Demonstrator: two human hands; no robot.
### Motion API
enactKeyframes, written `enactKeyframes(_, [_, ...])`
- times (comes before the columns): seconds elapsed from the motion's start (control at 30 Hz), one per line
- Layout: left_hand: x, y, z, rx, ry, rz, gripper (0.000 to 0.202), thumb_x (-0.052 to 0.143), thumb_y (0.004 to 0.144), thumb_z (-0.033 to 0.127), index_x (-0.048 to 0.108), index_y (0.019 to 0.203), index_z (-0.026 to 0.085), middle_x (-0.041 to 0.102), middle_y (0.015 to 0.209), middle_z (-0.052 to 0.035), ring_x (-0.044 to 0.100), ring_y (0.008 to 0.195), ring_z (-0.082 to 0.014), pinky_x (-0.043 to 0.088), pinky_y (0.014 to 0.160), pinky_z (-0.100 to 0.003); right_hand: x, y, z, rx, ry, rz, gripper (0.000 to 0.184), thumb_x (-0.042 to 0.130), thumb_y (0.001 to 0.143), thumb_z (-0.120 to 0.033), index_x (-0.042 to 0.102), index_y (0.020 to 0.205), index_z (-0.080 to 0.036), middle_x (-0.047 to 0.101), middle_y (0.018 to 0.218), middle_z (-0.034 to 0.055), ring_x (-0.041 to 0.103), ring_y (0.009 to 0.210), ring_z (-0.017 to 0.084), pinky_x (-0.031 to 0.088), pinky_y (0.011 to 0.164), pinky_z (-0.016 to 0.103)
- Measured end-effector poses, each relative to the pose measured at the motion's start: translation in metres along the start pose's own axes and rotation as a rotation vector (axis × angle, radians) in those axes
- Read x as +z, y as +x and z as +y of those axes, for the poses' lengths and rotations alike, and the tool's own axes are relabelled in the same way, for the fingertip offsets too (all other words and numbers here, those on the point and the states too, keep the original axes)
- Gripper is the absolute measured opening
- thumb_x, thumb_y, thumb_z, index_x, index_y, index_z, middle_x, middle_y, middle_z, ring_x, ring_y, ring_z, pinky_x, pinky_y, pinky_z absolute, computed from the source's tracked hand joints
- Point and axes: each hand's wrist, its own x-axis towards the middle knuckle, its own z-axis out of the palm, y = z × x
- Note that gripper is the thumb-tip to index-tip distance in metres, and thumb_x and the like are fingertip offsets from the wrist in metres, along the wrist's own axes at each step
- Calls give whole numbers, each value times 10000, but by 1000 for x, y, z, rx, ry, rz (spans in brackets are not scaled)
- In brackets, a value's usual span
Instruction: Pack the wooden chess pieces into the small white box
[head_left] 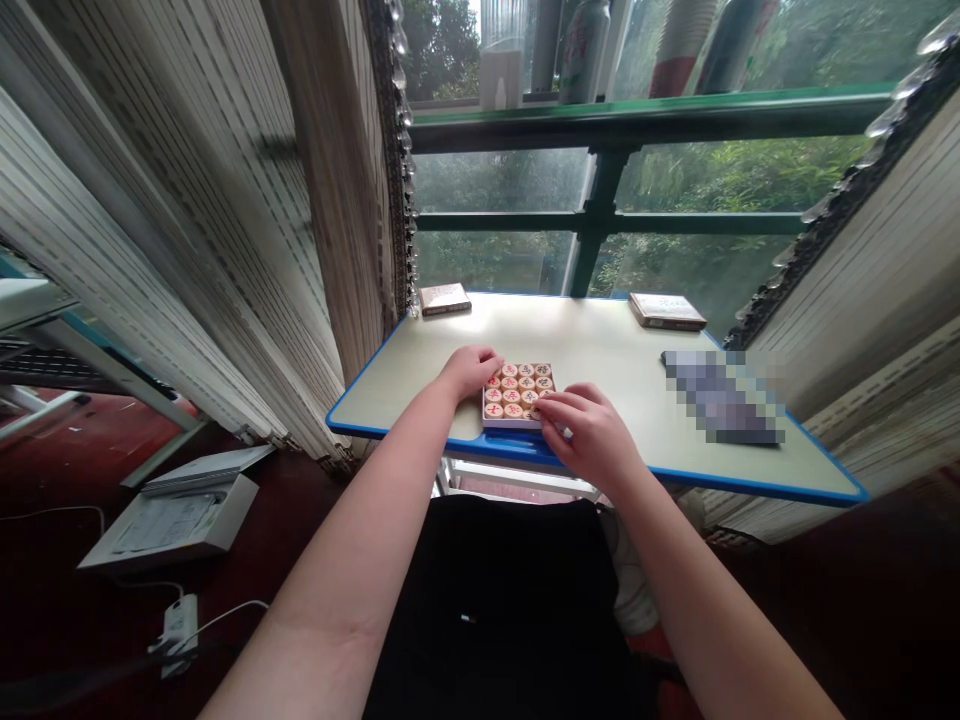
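A shallow open box (511, 423) stands near the front edge of the table, filled with rows of round Chinese chess pieces (512, 395) with red characters at left and black ones at right. My left hand (471, 370) is closed at the box's far left corner, its fingertips against the rim and a piece there. At the near right corner, my right hand (589, 430) has thumb and forefinger brought together on a Chinese chess piece, partly hidden by the fingers.
The pale table (405, 385) has a blue rim. A small box (445, 299) lies at its far left, a box lid (666, 310) at its far right. A blurred-out flat dark object (724, 400) lies on the right. Curtains (330, 200) hang beside the table; a power strip (179, 630) is on the floor.
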Motion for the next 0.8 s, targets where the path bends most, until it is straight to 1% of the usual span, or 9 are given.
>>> enactKeyframes(0.07, [0, 1, -1, 2, 0, -5, 273, 509, 728, 397, 633, 679, 158, 633, 646, -10, 545, 678, -164, 407, 629, -272, 1, 0, 1, -17, 0, 14, 176, 538, 836, -226, 667, 955, -205, 705, 952, 43, 526, 859, 226, 477, 798, 369])
enactKeyframes(0.17, [1, 1, -2, -6, 3, -8, 286, 517, 721, 422, 627, 674, 162, 635, 647, -7, 545, 671, -163, 404, 622, -273, 2, 0, 2, -3, 7, 30, 115, 541, 848, -233, 639, 901, -206, 703, 856, 42, 534, 835, 220, 479, 764, 350])
enactKeyframes(0.27, [0, 1, -1, -3, 10, -2, 281, 513, 723, 418, 617, 660, 164, 636, 649, -8, 546, 664, -162, 404, 620, -274, 2, 0, 3, 2, 24, 19, 82, 543, 854, -239, 620, 846, -213, 698, 795, 35, 541, 826, 216, 477, 744, 336])
enactKeyframes(0.53, [-1, -1, 1, -12, 24, -22, 287, 527, 727, 423, 640, 714, 160, 656, 692, -18, 565, 677, -162, 429, 651, -279, 1, 2, 2, -22, 26, 21, 76, 557, 844, -230, 628, 823, -214, 711, 869, 20, 534, 810, 201, 466, 777, 340])
enactKeyframes(0.8, [-2, -2, 4, -9, 45, -22, 301, 528, 730, 440, 638, 716, 160, 658, 695, -20, 566, 684, -163, 427, 650, -277, -2, 1, 1, -39, -15, -13, 132, 536, 859, -239, 664, 873, -211, 687, 992, 35, 524, 868, 199, 454, 817, 349])
